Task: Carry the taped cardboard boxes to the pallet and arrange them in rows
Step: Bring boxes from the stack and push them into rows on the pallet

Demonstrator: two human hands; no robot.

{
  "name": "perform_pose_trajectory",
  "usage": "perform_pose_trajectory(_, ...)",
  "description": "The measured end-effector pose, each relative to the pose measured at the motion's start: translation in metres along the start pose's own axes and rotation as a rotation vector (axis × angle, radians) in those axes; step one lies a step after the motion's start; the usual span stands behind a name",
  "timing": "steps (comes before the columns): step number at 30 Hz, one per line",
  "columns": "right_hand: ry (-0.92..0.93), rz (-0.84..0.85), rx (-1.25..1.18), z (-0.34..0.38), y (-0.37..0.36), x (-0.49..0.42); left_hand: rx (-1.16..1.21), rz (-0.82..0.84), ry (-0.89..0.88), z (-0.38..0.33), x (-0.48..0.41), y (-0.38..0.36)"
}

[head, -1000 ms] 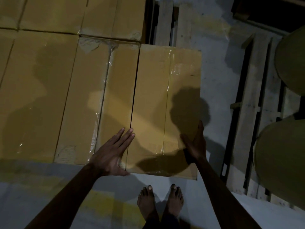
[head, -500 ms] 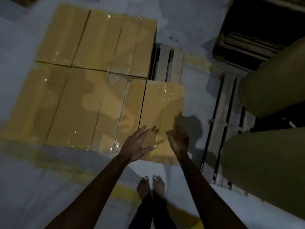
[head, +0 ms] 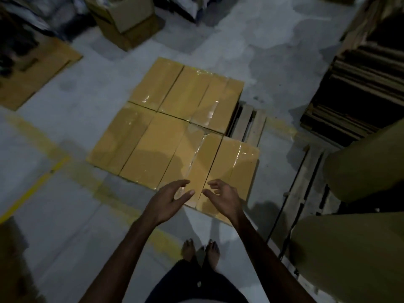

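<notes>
Several taped cardboard boxes (head: pixel 153 147) lie flat in two rows on a wooden pallet (head: pixel 249 125), whose bare slats show only at the far right corner. The rightmost box of the near row (head: pixel 235 165) sits a little nearer to me than its neighbours. My left hand (head: pixel 169 199) and my right hand (head: pixel 223 196) hover side by side above the near edge of that row, fingers spread and empty, touching no box.
A second wooden pallet (head: pixel 306 186) lies on the floor to the right, beside large olive rolls (head: pixel 360 162). Stacked flat cardboard (head: pixel 360 84) stands at the far right, an open carton (head: pixel 126 20) at the back, a flat sheet (head: pixel 32 71) at left. My bare feet (head: pixel 201 250) stand on grey floor.
Both hands have lifted off the rightmost near box and drawn back together. The view has pulled up and away, so the whole stack and the surrounding floor show now.
</notes>
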State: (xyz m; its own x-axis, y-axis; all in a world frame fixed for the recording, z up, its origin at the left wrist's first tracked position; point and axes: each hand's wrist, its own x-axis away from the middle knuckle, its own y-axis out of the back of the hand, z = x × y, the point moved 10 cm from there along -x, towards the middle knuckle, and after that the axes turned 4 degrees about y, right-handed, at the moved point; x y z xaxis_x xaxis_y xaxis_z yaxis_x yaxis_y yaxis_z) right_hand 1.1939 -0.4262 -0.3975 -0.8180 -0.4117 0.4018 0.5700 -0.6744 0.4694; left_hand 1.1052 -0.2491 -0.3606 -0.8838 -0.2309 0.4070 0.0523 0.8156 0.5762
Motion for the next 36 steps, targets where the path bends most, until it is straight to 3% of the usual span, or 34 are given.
perform_pose_trajectory(4,0.049,0.078,0.057,0.038,-0.028,0.009,0.149,-0.176,0.187,0.053,0.051,0.047)
perform_pose_trajectory(9,0.192,0.313,0.132,0.11,-0.111,0.018,0.18,-0.273,0.267,0.111,0.095,0.096)
perform_pose_trajectory(15,0.45,0.55,0.268,0.225,-0.273,0.032,-0.161,-0.494,0.145,0.158,0.154,0.194)
perform_pose_trajectory(18,0.572,0.649,0.327,0.285,-0.363,0.05,-0.201,-0.586,0.159,0.213,0.197,0.246)
perform_pose_trajectory(23,0.7,0.84,0.429,0.37,-0.504,0.095,-0.105,-0.698,0.472,0.332,0.288,0.326)
perform_pose_trajectory(26,0.778,0.969,0.49,0.411,-0.581,0.119,-0.026,-0.68,0.68,0.398,0.34,0.356)
perform_pose_trajectory(36,0.868,1.248,0.572,0.5,-0.78,0.149,0.416,-0.91,0.834,0.526,0.425,0.423)
